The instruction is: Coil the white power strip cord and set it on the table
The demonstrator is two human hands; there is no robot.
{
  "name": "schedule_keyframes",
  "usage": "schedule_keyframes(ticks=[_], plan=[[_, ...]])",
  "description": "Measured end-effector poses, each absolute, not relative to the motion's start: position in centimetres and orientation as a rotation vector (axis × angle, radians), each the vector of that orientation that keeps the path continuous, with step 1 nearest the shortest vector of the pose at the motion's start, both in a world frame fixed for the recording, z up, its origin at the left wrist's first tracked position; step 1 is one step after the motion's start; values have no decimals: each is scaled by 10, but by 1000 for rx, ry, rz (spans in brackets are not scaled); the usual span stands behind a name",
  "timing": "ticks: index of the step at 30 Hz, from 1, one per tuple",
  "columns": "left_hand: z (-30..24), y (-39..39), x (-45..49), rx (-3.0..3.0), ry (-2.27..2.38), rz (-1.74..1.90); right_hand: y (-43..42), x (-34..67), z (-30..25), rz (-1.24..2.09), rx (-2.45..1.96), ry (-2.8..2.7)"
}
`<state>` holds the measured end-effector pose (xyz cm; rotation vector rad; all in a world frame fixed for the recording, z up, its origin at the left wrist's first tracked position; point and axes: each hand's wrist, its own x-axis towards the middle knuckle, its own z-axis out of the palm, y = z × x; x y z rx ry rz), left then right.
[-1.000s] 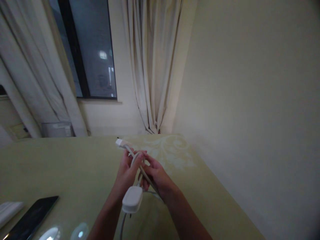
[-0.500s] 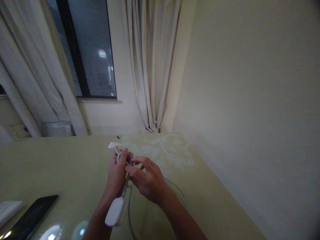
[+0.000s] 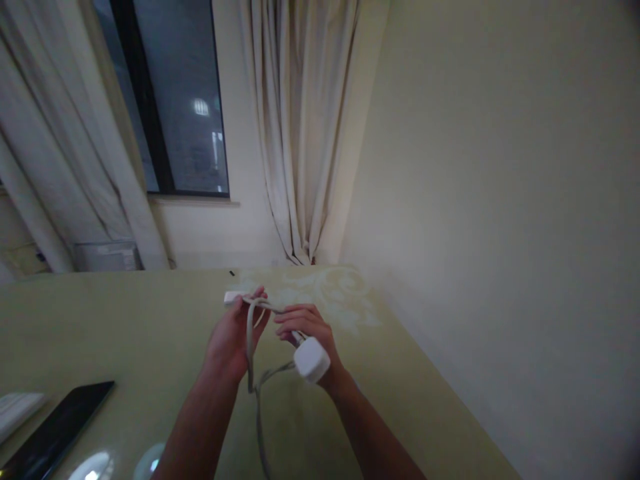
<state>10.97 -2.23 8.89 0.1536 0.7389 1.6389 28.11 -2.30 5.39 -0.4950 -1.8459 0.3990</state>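
Observation:
Above the green table (image 3: 125, 333), both my hands work a white cable (image 3: 249, 347) that ends in a white plug block (image 3: 311, 359). My left hand (image 3: 231, 337) is closed round a loop of the cable, and a small white connector end (image 3: 233, 297) sticks out past its fingers. My right hand (image 3: 305, 327) pinches the cable close to the plug block, which rests over its wrist. A length of the cable hangs down between my forearms toward the table.
A dark phone (image 3: 55, 427) and a white object (image 3: 17, 410) lie at the table's left front. Bright reflections (image 3: 90, 467) show on the glossy top. Behind are a window (image 3: 175, 100), pale curtains (image 3: 300, 133) and a bare wall (image 3: 500, 200) on the right.
The plug block has swung from below my left wrist across to my right hand. My right hand has closed on the cable beside it, and the loose loop on the table has been drawn up.

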Motion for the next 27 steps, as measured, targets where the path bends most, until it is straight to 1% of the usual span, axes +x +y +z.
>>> schedule_keyframes(ticks=[5,8,12,16,21,27], plan=[[65,-7,75,128,566,1742,-44,318,39,652,-474,-1962],[54,2,54,160,609,1692,-62,348,17,800,-525,-1913],[46,13,36,228,740,1658,-86,384,-12,972,-730,-1718],[47,23,21,344,865,1666,-102,413,-20,1004,-782,-1589],[57,35,3,575,1045,1699,-104,431,-5,992,-761,-1511],[50,26,1,1135,1352,1654,-95,427,0,1005,-765,-1412]])
